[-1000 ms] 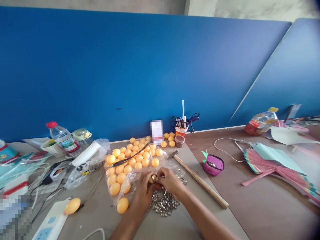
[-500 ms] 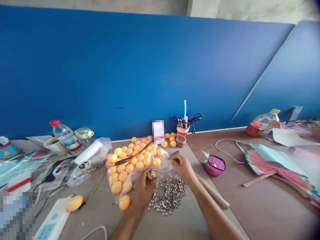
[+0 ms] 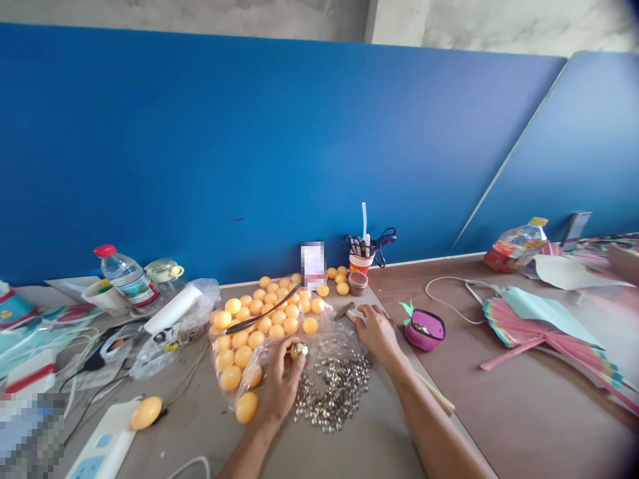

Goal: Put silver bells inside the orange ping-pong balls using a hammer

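Between the thumb and fingers of my left hand [image 3: 282, 379] is an orange ball partly covered with shiny silver studs [image 3: 299, 350]. My right hand [image 3: 378, 330] lies over the wooden handle of a hammer [image 3: 344, 311], close to its head, with the fingers bent and apart. Whether those fingers grip the handle is hard to see. Just right of my left hand spreads a pile of small shiny metallic pieces [image 3: 332, 396]. Many plain orange balls [image 3: 256, 339] fill a clear plastic bag [image 3: 324, 339] beyond my left hand. One loose orange ball [image 3: 246, 407] rests by my left wrist.
A purple pouch [image 3: 425, 330] stands right of my right hand. At the back are a brown tub [image 3: 358, 283] and a cup of tools [image 3: 360, 261]. Leftward are a power strip [image 3: 102, 442], cables and a red-capped bottle [image 3: 130, 279]. Pink fabric [image 3: 544, 329] lies right.
My right hand has moved right, away from the plastic bag, onto the hammer's handle, and its fingers have spread. My left hand still holds the studded ball, now turned with more silver showing.
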